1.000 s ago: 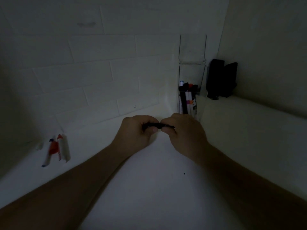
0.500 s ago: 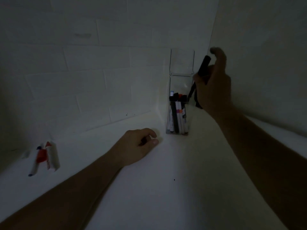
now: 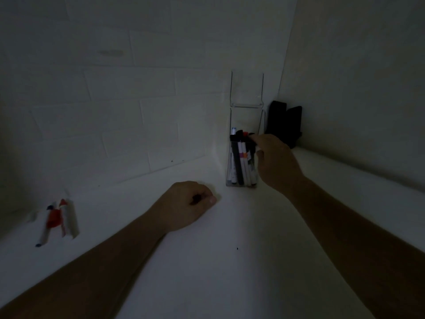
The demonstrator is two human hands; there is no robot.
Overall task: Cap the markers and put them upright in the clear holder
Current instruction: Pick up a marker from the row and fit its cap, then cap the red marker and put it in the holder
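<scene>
Reaching across a dim white table (image 3: 207,272), the right hand (image 3: 276,162) is now lowered to the rim of the clear holder (image 3: 243,157), where half a second ago it was raised well above that rim with a black marker held aloft. The black marker (image 3: 252,143) is now seen inside the holder at its right side, upright among the others, with the fingertips (image 3: 257,141) curled over its dark top; the dim light does not show whether the top is pinched or only touched, so the grip cannot be told.

The clear holder is stood in the corner where a pale brick wall (image 3: 138,111) is met by a plain wall, and its tall back panel is seen rising above the pocket. Several capped markers (image 3: 240,162) are held upright in it, white barrels with black, red and blue tops.

The left hand (image 3: 190,203) is rested on the table in front of the holder, much as it was before, its fingers curled loosely inward. A small dark patch is seen inside the curl; whether anything is held there cannot be made out.

At the far left of the table, a small bunch of loose markers (image 3: 57,219) is left lying flat, unchanged in place, with red and blue parts visible. A dark object (image 3: 284,123) is stood behind the holder in the corner.
</scene>
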